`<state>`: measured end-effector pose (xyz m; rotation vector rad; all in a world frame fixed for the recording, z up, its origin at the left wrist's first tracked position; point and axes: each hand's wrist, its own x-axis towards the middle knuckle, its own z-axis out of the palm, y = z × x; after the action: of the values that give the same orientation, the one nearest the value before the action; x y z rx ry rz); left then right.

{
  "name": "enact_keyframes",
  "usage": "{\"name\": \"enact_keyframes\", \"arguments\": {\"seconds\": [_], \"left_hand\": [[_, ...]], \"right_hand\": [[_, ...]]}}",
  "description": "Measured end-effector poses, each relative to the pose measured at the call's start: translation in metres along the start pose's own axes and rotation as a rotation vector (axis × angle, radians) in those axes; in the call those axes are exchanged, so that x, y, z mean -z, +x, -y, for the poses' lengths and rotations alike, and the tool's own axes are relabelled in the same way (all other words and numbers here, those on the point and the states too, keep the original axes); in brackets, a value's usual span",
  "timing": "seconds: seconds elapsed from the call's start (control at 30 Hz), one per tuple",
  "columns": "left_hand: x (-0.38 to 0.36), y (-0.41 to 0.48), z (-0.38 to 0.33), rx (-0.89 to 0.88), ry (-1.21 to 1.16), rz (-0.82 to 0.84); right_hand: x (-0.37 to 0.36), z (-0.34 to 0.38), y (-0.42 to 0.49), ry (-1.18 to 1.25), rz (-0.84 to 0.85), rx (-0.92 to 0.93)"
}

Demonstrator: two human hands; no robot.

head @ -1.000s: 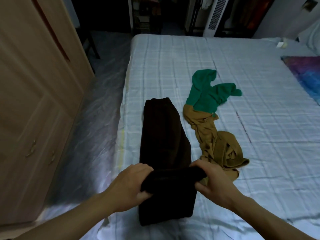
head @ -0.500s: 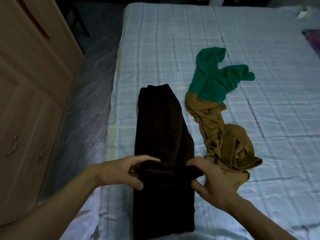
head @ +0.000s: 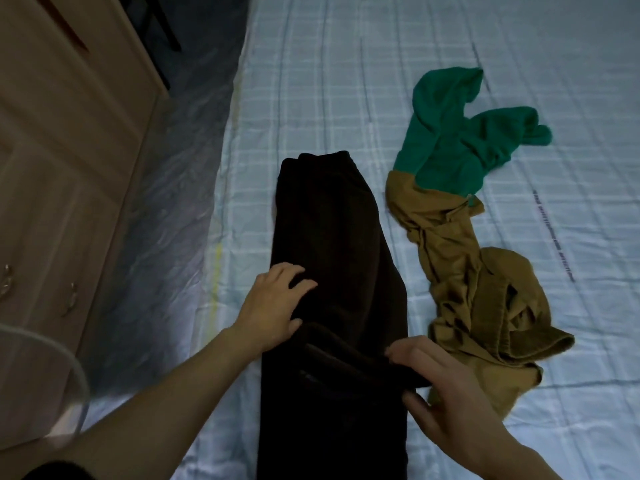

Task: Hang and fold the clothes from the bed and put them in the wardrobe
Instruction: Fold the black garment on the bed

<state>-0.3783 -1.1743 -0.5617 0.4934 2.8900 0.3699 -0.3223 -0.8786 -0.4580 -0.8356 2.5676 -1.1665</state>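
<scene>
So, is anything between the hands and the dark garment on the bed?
Nothing visible. The left hand rests on the dark garment and the right hand pinches its fold; the mustard garment lies beside it.

Dim light, wooden wardrobe (head: 65,174), plastic-covered floor (head: 169,216)

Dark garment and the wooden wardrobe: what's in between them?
Head view: from the dark garment, a strip of checked bedsheet, then shiny plastic sheeting reaching the wardrobe.
</scene>
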Motion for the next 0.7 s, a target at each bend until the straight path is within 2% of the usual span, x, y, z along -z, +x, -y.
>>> {"name": "enact_keyframes", "arguments": {"seconds": [0.13,0.2,0.27,0.37,0.43,0.5,0.6,0.63,0.7], "left_hand": [[-0.031,0.019,0.011,-0.141,0.278,0.193],[-0.041,0.026,0.012,-0.194,0.35,0.229],[-0.044,0.028,0.012,-0.277,0.378,0.173],[-0.037,0.026,0.014,-0.397,0.336,-0.037],[-0.024,0.021,0.017,-0.422,0.283,-0.183],[-0.005,0.013,0.026,-0.426,0.261,-0.262],[0.024,-0.004,0.053,-0.405,0.294,-0.298],[0.028,-0.01,0.065,-0.38,0.329,-0.272],[0.028,-0.02,0.084,-0.3,0.408,-0.12]], "right_hand": [[-0.014,-0.011,0.004,0.005,0.007,-0.02],[-0.017,-0.013,0.005,0.012,0.015,-0.028],[-0.018,-0.014,0.005,0.008,0.024,-0.029],[-0.016,-0.014,0.004,0.009,0.043,-0.03],[-0.013,-0.009,0.004,0.013,0.051,-0.002],[-0.009,-0.002,0.005,0.01,0.058,0.028],[-0.004,0.007,0.005,0.009,0.075,0.05],[-0.003,0.009,0.005,0.013,0.077,0.051],[-0.003,0.012,0.005,0.009,0.08,0.048]]}}
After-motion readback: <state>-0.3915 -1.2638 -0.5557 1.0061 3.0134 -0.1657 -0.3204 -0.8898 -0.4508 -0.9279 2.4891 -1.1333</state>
